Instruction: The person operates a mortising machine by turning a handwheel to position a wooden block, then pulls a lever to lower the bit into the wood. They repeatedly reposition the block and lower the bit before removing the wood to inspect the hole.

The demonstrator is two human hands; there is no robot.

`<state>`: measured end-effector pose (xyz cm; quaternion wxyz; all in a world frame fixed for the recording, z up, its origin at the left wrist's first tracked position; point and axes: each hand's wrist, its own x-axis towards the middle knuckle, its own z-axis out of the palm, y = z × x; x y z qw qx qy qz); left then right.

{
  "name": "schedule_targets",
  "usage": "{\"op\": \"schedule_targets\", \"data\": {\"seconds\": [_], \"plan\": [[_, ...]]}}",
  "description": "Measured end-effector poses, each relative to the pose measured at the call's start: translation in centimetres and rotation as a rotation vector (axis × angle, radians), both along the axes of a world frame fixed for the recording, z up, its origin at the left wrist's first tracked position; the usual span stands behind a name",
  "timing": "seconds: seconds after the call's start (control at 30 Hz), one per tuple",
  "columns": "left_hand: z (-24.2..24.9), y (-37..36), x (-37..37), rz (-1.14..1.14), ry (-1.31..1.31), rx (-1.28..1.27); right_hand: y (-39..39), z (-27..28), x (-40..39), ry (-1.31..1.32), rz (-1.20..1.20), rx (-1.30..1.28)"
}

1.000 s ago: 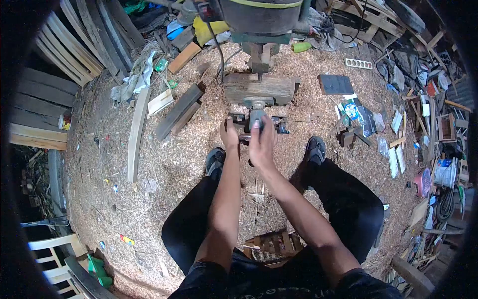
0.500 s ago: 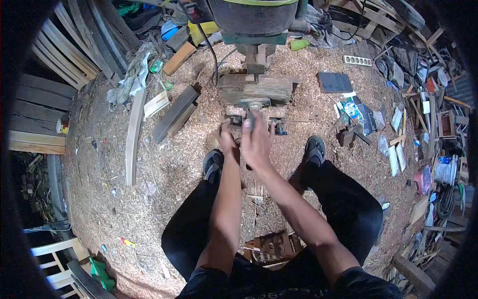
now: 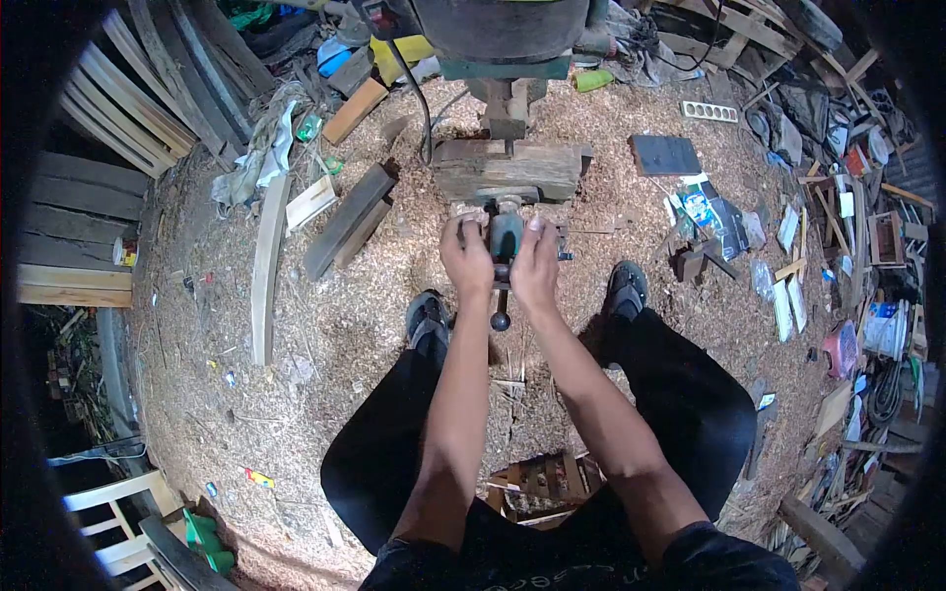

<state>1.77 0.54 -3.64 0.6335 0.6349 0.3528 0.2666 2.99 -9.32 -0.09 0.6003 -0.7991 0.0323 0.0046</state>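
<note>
A wooden block [image 3: 507, 169] sits under the chuck of a drilling machine [image 3: 507, 108], against the jaw of a green vise [image 3: 506, 236]. On the vise's left side rests my left hand [image 3: 467, 261], its fingers curled over a part I cannot make out. My right hand [image 3: 535, 264] is on the vise's right side with its fingers bent around the edge; what they grip is hidden. Between my wrists, the vise's handle with a dark ball knob [image 3: 501, 321] points toward me.
Wood shavings cover the floor around my two shoes. Dark beams [image 3: 350, 225] lie to the left, and a dark board [image 3: 664, 156] to the right. A power strip [image 3: 709, 111] lies at the upper right. A slatted wooden crate [image 3: 542, 483] is between my legs.
My right hand has moved from the vise's middle to its right side, and my left hand slightly up and right. The vise top and ball knob now show.
</note>
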Motion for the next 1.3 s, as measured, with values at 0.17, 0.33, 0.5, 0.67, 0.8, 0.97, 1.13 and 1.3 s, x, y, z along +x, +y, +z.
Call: {"op": "schedule_targets", "data": {"seconds": [0.17,0.33,0.5,0.67,0.8,0.97,1.13,1.3], "plan": [[-8.7,3.8,-0.6,0.108,-0.196,-0.533,2.7,2.7,-0.3,-0.474,0.123,-0.221],[-3.8,2.6,-1.4,0.107,0.002,-0.098,1.5,3.8,-0.9,-0.309,0.132,0.073],[2.8,-0.6,-0.1,-0.077,0.099,0.258,-2.2,-2.9,0.4,-0.118,-0.023,-0.067],[1.3,-0.4,-0.4,-0.065,0.022,0.02,-1.1,-3.0,-0.5,-0.096,0.029,0.12],[-3.7,1.9,-0.3,0.034,-0.173,-0.349,0.9,0.4,-0.2,-0.368,0.079,-0.23],[-7.5,3.0,-0.3,0.081,-0.174,-0.427,0.7,1.5,-0.4,-0.402,0.181,-0.289],[-1.2,1.2,-0.7,0.044,0.065,0.106,-1.7,-1.0,0.8,-0.182,0.22,0.174],[4.0,-1.7,0.3,-0.044,0.095,0.397,-2.2,-3.6,1.0,-0.193,0.224,0.097]]}}
